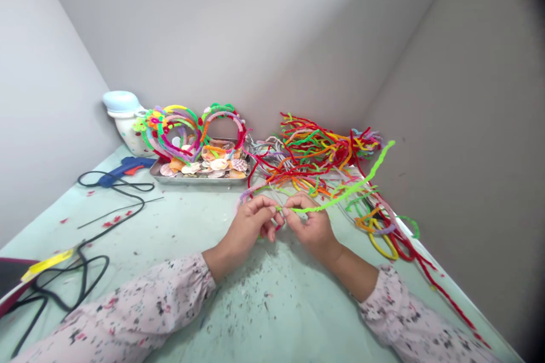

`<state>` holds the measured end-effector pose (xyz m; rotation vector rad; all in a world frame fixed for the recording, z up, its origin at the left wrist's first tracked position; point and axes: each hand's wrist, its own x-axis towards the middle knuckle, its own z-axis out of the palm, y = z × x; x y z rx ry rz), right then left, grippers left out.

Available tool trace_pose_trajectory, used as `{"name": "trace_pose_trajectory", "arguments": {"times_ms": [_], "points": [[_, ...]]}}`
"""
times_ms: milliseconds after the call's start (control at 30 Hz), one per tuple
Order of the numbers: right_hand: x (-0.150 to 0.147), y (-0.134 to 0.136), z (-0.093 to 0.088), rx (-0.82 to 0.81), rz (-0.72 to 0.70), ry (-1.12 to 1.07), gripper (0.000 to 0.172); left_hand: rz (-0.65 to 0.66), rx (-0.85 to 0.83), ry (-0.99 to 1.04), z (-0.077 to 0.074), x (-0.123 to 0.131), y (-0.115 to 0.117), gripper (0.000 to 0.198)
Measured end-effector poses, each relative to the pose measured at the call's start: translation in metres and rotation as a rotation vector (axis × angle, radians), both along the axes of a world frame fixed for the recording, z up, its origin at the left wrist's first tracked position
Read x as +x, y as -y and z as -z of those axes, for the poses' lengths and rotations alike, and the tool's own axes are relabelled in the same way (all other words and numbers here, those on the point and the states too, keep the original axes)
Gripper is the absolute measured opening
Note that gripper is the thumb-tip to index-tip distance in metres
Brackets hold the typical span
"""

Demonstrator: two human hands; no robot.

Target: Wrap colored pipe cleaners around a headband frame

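Observation:
A bright green pipe cleaner [349,191] runs between my hands, its long free end slanting up to the right. My right hand [314,231] pinches it between thumb and fingertips. Close beside, my left hand [249,224] is closed on a thin band, with the thumb and forefinger at the green pipe cleaner's near end. Part of that band, wrapped in pink and lilac pipe cleaner [250,193], shows behind the left fingers. A bit of red shows below them, and the rest of the band is hidden by the hand.
A metal tray [200,180] holds seashells [218,164], with colourful pipe-cleaner headbands [176,130] above. Loose pipe cleaners [315,144] pile at the back right. A blue glue gun [123,171], its black cord [114,226] and a white container [128,125] stand left.

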<state>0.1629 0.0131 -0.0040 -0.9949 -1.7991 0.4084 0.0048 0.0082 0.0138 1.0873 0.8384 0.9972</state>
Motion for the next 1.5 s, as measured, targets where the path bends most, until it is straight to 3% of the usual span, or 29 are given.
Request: {"name": "trace_pose_trajectory", "arguments": {"times_ms": [333, 500, 633, 800, 867, 1000, 1167, 1500], "points": [[0.0, -0.002, 0.0, -0.037, 0.01, 0.037, 0.007, -0.056, 0.086, -0.222, -0.002, 0.001, -0.001, 0.014], [0.0, -0.003, 0.002, 0.003, -0.031, 0.039, 0.006, -0.149, 0.102, -0.325, 0.001, 0.003, -0.003, 0.012], [0.001, -0.003, 0.004, 0.045, -0.069, 0.02, 0.005, -0.141, -0.023, -0.205, 0.001, 0.003, -0.005, 0.016], [0.003, -0.003, 0.003, 0.026, -0.063, -0.021, 0.002, 0.029, -0.149, -0.032, -0.003, -0.001, -0.007, 0.02], [0.004, -0.003, 0.003, -0.04, -0.06, -0.054, 0.004, 0.021, -0.054, -0.113, -0.004, -0.002, -0.006, 0.013], [0.003, -0.005, 0.006, -0.163, -0.043, -0.174, 0.009, -0.111, 0.322, -0.376, -0.002, -0.004, 0.0, 0.017], [0.001, -0.005, 0.008, -0.215, -0.099, -0.242, 0.012, -0.243, 0.735, -0.71, 0.0, -0.004, 0.007, 0.009], [0.001, -0.002, 0.006, -0.246, -0.155, -0.213, 0.014, -0.263, 0.818, -0.903, 0.003, -0.005, 0.006, 0.012]]}}
